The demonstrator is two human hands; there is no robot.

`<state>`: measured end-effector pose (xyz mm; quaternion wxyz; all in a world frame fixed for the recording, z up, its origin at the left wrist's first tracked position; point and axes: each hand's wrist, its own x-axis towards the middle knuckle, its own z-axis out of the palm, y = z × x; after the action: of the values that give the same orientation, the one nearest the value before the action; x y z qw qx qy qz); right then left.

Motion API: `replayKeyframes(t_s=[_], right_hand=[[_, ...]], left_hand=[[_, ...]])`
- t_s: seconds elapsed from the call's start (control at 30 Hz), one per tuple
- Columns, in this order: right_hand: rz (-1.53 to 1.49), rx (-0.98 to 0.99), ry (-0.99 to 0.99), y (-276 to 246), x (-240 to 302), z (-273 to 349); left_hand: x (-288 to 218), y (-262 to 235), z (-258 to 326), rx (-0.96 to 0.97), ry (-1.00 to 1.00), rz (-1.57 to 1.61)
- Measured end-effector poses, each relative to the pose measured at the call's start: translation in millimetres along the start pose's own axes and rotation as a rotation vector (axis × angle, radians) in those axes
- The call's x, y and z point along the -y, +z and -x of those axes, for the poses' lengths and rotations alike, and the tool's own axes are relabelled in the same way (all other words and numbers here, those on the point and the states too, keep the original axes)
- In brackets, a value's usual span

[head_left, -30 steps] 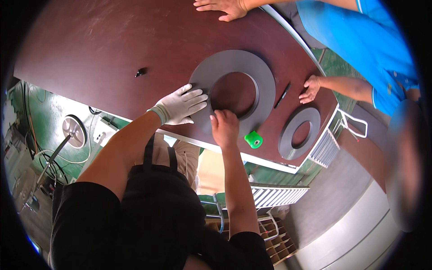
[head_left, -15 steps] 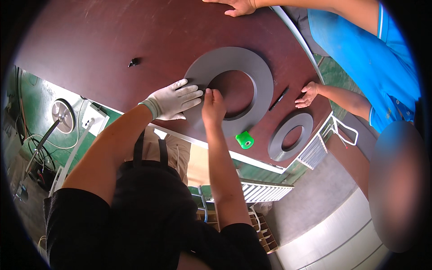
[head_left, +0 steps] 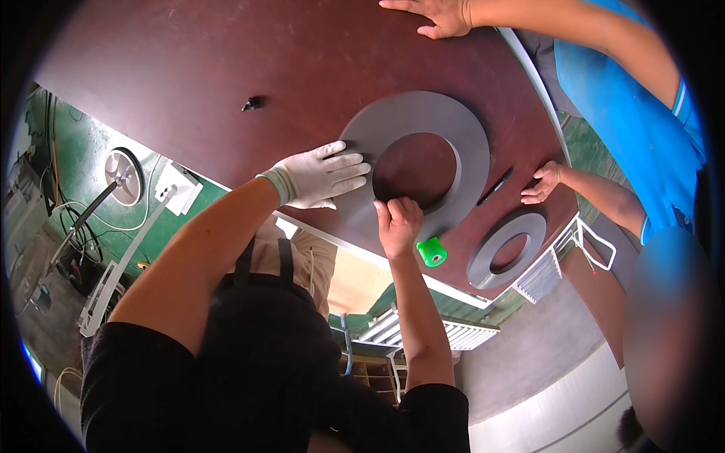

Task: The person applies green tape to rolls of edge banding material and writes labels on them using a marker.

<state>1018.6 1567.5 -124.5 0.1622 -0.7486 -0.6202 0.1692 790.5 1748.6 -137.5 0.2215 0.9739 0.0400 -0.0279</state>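
Note:
A large flat grey ring [head_left: 466, 136] lies on the dark red table. My left hand [head_left: 321, 176], in a white glove, rests flat on the ring's left side with its fingers stretched out. At the near inner edge of the ring is my right hand [head_left: 399, 226], bare, its fingers curled and the thumb pressed close to them. Whatever lies between those fingertips, if anything, is hidden. Just right of that hand, by the ring's near outer edge, sits a bright green roll-shaped thing [head_left: 432, 251].
A smaller grey ring [head_left: 481, 266] and a black pen [head_left: 495, 187] lie to the right. A small black object [head_left: 251, 103] is at the left of the table [head_left: 189, 53]. Across the table, a co-worker in a blue shirt [head_left: 612, 83] has both hands over or on the tabletop.
My right hand has moved along the ring's inner edge, from the left part toward the near part. My left hand stays on the ring. The whole view has shifted slightly.

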Motion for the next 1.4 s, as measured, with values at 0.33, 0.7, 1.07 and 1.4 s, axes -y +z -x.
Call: replayKeyframes(t_s=[0.33, 0.7, 1.07, 1.4], right_hand=[[0.073, -0.025, 0.058, 11, 20, 2], [0.092, 0.065, -0.08, 0, 38, 36], [0.406, 0.148, -0.001, 37, 62, 48], [0.38, 0.017, 0.063, 48, 79, 41]], left_hand=[[-11, -27, 1, 0.18, -0.003, -0.043], [-13, -17, 6, 0.144, 0.012, -0.142], [-9, -22, 6, 0.073, 0.057, -0.129], [-9, 6, 6, 0.012, 0.057, -0.122]])
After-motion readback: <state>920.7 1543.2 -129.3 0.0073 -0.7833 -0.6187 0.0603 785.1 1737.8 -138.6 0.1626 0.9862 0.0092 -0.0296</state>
